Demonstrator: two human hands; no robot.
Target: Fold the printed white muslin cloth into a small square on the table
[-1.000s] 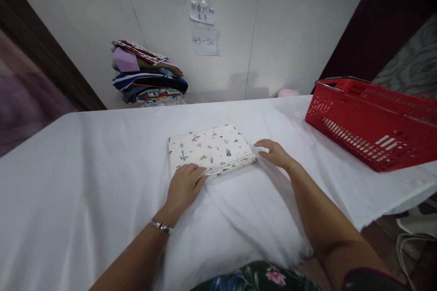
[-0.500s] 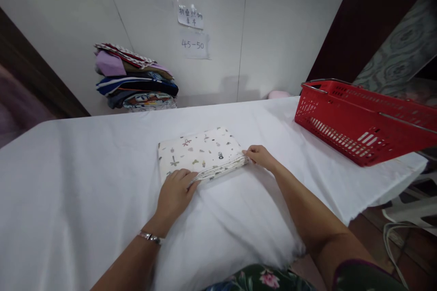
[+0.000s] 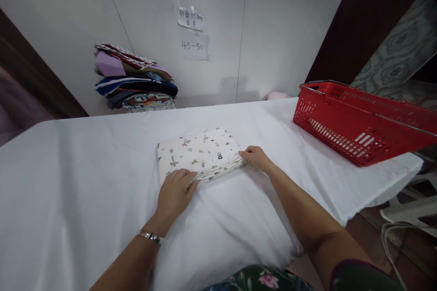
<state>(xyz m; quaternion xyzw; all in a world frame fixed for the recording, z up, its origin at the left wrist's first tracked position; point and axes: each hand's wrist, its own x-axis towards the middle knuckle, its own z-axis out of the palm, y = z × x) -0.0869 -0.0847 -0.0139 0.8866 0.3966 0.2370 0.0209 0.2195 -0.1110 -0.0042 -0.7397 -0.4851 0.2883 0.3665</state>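
Observation:
A white cloth (image 3: 198,152) printed with small brown, green and grey motifs lies folded into a flat rectangle on the white-covered table (image 3: 112,182). Several layers show along its near edge. My left hand (image 3: 175,191) grips the near left corner, fingers on top and thumb at the layered edge. At the near right corner, my right hand (image 3: 256,156) pinches the cloth between thumb and fingers. A metal bracelet (image 3: 149,236) circles my left wrist.
Folded fabrics (image 3: 136,79) are stacked at the back left against the wall. A red plastic basket (image 3: 341,132) with metal handles stands at the right end of the table. Two paper notes (image 3: 193,45) hang on the wall. A white cable (image 3: 387,241) hangs low at the right.
My right hand has shifted slightly left along the near right corner of the cloth. My left hand keeps its hold, and the cloth stays in place.

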